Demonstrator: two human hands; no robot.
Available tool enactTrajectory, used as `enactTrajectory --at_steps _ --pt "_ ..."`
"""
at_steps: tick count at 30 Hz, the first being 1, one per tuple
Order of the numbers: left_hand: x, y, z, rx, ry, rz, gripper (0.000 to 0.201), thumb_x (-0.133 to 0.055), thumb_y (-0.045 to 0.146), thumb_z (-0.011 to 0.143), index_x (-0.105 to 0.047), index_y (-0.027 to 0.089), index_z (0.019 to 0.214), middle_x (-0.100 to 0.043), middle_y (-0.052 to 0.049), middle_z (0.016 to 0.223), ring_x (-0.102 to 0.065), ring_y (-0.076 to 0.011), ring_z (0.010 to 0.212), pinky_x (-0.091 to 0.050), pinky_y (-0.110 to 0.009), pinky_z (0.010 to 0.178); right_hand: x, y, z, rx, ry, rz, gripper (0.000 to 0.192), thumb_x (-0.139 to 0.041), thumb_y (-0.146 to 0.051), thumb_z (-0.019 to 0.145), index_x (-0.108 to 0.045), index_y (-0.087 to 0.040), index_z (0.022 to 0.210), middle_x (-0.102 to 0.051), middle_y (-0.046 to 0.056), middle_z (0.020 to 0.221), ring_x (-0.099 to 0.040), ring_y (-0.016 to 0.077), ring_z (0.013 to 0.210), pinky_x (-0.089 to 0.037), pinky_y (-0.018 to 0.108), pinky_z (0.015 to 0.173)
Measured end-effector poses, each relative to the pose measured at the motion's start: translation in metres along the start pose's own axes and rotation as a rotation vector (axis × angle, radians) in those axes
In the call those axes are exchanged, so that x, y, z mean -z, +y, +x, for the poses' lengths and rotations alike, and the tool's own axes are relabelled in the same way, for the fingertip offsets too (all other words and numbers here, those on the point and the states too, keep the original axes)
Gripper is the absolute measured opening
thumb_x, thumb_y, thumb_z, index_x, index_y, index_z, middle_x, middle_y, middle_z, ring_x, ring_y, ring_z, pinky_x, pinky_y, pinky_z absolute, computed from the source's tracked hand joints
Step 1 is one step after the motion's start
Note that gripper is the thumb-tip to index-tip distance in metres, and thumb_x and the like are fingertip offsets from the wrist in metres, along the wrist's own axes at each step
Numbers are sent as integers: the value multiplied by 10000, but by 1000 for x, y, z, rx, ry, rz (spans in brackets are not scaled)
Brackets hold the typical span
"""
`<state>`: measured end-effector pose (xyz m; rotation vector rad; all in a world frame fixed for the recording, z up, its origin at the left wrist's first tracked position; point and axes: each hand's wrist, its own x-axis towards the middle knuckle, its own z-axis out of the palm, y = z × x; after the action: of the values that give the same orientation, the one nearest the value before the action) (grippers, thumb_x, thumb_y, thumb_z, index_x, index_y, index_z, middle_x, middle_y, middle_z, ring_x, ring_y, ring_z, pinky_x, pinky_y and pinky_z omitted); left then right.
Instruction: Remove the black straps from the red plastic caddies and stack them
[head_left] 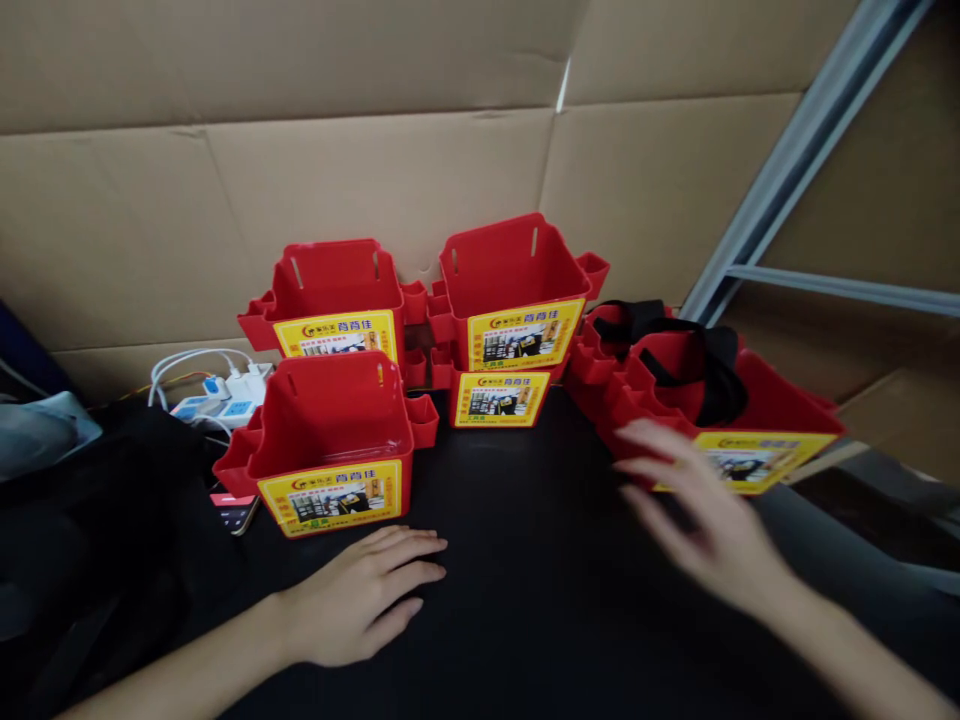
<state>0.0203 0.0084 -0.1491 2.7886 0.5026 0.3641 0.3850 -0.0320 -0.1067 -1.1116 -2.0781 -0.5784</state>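
Observation:
Flat on the black tabletop (510,600) rests my left hand (360,600), fingers stretched out and holding nothing. Just beyond it stands a red plastic tool box (330,420) with a yellow label and small side pockets. My right hand (697,530), slightly blurred, has its fingers apart beside a red tool box with a black strap (675,375) at the right; whether it touches the box I cannot tell. Behind are another red tool box (341,285) at the left and a stacked red tool box (510,270) in the middle, with a lower one (502,400) beneath it.
A cardboard wall (375,190) closes off the back. Left of the boxes lie a power strip with plugs (232,395), a phone (235,512) and a dark cloth bundle (82,540). On the right rises a grey metal frame (795,160).

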Motion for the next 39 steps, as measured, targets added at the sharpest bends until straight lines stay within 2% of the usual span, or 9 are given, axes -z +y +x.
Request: enactTrajectory --at_steps 5,9,16,20,23,25,27,32,39 --pt "5 -8 2 -17 21 -16 363 -439 178 862 -494 206 1220 -476 -74 1337 -423 -205 1248 -348 -397 1064 -79 -90 31 -11 -589 337 485 -444 -333 881 -391 -157 1329 -316 126 1430 -254 220 1340 -360 400 1044" --pt "8 -13 -2 -6 48 -48 375 -460 173 846 -499 224 1216 -469 -69 1337 -430 -197 1240 -376 -375 1044 -109 -99 51 -30 -688 397 472 -406 -379 898 -443 -147 1307 -368 134 1403 -276 223 1330 -259 446 1093" --pt "5 -13 -4 -81 144 152 282 -434 128 846 -565 189 1088 -581 -64 1194 -533 -176 1109 -421 -334 986 -111 -90 54 -18 -726 467 398 -390 -340 912 -482 -234 1284 -374 69 1411 -274 194 1333 -224 448 1106" --pt "22 -7 -17 -147 560 419 277 -468 59 790 -579 175 1016 -627 -75 1055 -566 -201 1000 -414 -398 923 -109 -89 54 -14 -729 473 405 -386 -327 914 -468 -221 1296 -392 74 1399 -288 189 1326 -226 444 1106" --pt "47 -19 -34 9 1098 516 251 -564 72 724 -585 212 931 -592 -55 1039 -551 -220 982 -408 -413 894 -107 -88 55 -13 -708 496 382 -388 -319 913 -489 -244 1274 -390 62 1401 -298 198 1322 -234 461 1100" --pt "60 -34 -42 210 1453 368 229 -599 133 728 -564 222 936 -555 -55 1080 -519 -226 1038 -384 -418 940 -106 -88 55 -10 -712 498 373 -386 -319 913 -497 -255 1263 -386 55 1403 -297 203 1322 -237 472 1098" --pt "66 -52 -45 377 1633 71 209 -584 218 764 -533 220 967 -542 -56 1095 -506 -219 1067 -379 -400 962 -106 -88 54 -19 -715 499 379 -390 -334 909 -487 -252 1267 -389 56 1400 -307 207 1318 -248 472 1095" --pt "58 -74 -43 522 1524 -549 158 -517 332 793 -547 190 857 -584 -31 925 -571 -178 889 -458 -317 826 -111 -84 48 -189 -549 653 522 -432 -387 886 -301 -219 1364 -393 103 1382 -379 204 1273 -336 439 1058" --pt "40 -54 -35 429 1306 -449 223 -514 378 809 -552 185 915 -567 -67 1033 -519 -219 1035 -416 -350 906 -124 -62 50 -575 -193 1168 473 -127 -427 941 -252 -286 1374 -464 68 1339 -509 199 1161 -452 427 928"
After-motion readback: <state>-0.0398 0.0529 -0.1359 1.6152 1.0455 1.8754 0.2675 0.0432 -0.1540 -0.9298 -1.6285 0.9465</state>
